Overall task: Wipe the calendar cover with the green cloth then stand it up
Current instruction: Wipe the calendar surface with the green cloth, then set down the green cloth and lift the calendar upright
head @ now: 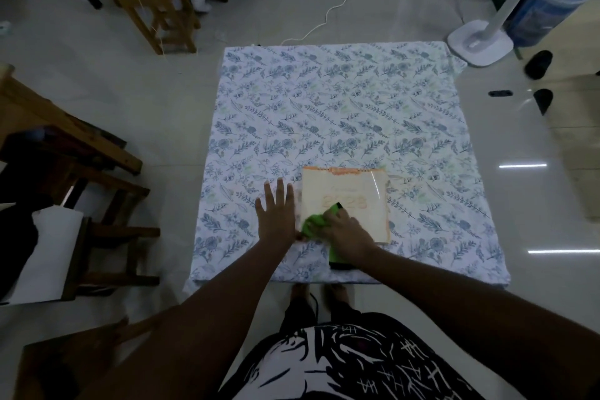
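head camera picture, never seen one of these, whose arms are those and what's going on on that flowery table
The camera sits on a person's head and looks down, so the two arms reaching in from the bottom are that person's own. No machine is involved, only bare hands. The table wears a leaf-patterned covering. A calendar lies flat on it near the person. The right hand presses a green cloth onto the calendar's cover. The left hand rests flat, fingers spread, beside the calendar's left edge, apparently steadying it. Chairs and a fan base stand on the floor around.
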A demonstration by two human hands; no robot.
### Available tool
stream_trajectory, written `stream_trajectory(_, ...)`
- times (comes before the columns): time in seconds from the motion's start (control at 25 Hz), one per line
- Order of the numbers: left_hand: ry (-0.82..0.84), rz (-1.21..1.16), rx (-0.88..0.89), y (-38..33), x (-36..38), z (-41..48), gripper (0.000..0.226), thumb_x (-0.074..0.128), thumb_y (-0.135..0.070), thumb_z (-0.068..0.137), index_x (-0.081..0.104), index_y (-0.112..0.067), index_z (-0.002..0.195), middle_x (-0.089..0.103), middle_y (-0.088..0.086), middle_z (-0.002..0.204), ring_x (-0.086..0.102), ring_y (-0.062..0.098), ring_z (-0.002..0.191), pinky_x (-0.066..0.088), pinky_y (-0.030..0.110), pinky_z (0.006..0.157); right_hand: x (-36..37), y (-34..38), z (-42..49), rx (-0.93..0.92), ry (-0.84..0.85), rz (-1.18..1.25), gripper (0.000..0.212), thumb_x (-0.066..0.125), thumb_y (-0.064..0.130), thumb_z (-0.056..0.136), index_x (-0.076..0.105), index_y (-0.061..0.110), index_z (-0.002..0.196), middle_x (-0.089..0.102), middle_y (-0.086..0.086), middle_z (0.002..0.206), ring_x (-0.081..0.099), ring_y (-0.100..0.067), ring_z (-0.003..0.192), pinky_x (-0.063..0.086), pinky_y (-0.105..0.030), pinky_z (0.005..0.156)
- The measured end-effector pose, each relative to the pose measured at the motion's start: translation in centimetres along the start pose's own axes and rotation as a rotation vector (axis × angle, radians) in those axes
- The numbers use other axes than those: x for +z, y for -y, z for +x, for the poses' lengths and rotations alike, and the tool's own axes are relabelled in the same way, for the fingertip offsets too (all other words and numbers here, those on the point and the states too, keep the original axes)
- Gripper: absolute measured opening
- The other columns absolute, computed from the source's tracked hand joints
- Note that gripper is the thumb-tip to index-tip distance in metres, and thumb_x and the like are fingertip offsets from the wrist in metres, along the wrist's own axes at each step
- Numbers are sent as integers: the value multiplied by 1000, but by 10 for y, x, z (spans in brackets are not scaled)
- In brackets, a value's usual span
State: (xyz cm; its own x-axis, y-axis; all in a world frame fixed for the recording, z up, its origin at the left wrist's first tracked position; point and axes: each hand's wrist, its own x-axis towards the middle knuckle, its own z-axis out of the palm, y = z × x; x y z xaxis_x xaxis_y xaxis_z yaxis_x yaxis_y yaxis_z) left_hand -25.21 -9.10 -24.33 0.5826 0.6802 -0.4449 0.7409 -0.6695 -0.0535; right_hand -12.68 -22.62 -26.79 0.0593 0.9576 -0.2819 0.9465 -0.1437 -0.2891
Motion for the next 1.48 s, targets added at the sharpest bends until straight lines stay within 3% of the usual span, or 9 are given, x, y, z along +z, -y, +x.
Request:
stream_trajectory(0.08,32,-33,0,2,3,-1,134,69,-71,66,-10,-12,156,-18,14,164,-12,42,151,9,59,121,-14,-14,20,35,-39,6,56,57,19,95,42,42,143,44,-6,141,38,-33,128,50,-51,96)
stream_trajectory(0.24,51,-113,-15,8,9,-1,132,68,-71,66,-8,-11,156,-15,13,165,-13,42,151,10,60,121,-43,-11,75,417,-80,112,66,58,5,92,40,36,147,36,-12,146,36,-37,131,49,-49,96)
stream_trajectory(0.52,89,-110,34,10,3,3,130,71,-67,68,-7,-14,157,-14,10,166,-13,41,151,8,58,121,7,0,4,70,38,-31,60,45,11,97,35,42,148,41,-6,145,39,-34,124,52,-46,89)
stream_trajectory(0.64,58,-80,229,2,6,-3,102,69,-47,83,7,-13,156,5,11,166,3,37,153,21,53,121,6,-9,-8,195,-20,31,49,45,22,100,43,46,143,45,-3,139,40,-30,118,49,-42,86)
stream_trajectory(0.76,88,-162,294,-6,13,-11,87,63,-37,90,11,-12,156,6,16,166,7,36,152,26,53,120,-5,-35,-29,413,-157,86,59,61,22,88,46,44,141,47,0,141,42,-27,117,52,-40,86)
stream_trajectory(0.92,83,-408,179,-22,8,-11,85,62,-40,89,16,-11,155,19,16,162,20,34,149,29,50,119,-26,-93,-75,751,-306,46,67,66,13,85,44,32,145,47,-14,138,47,-34,111,55,-46,81)
stream_trajectory(1.08,6,-638,10,-42,-3,-5,77,62,-34,91,25,-5,152,35,20,154,34,34,142,33,45,118,-34,-114,-86,863,-77,96,62,48,41,98,25,28,155,34,-18,151,36,-39,136,40,-56,105)
stream_trajectory(1.32,3,-888,-171,-36,-16,8,57,60,-26,91,45,-2,140,59,20,135,58,34,121,50,43,101,-34,-69,-48,776,-226,348,50,49,30,100,45,5,142,48,-20,143,42,-36,134,35,-45,112)
stream_trajectory(1.48,57,-1006,-296,-25,-19,11,44,59,-27,89,58,-2,125,67,17,124,64,32,111,53,43,97,-39,-61,-25,925,-236,642,43,56,29,97,56,-4,124,60,-22,120,55,-34,119,46,-41,100)
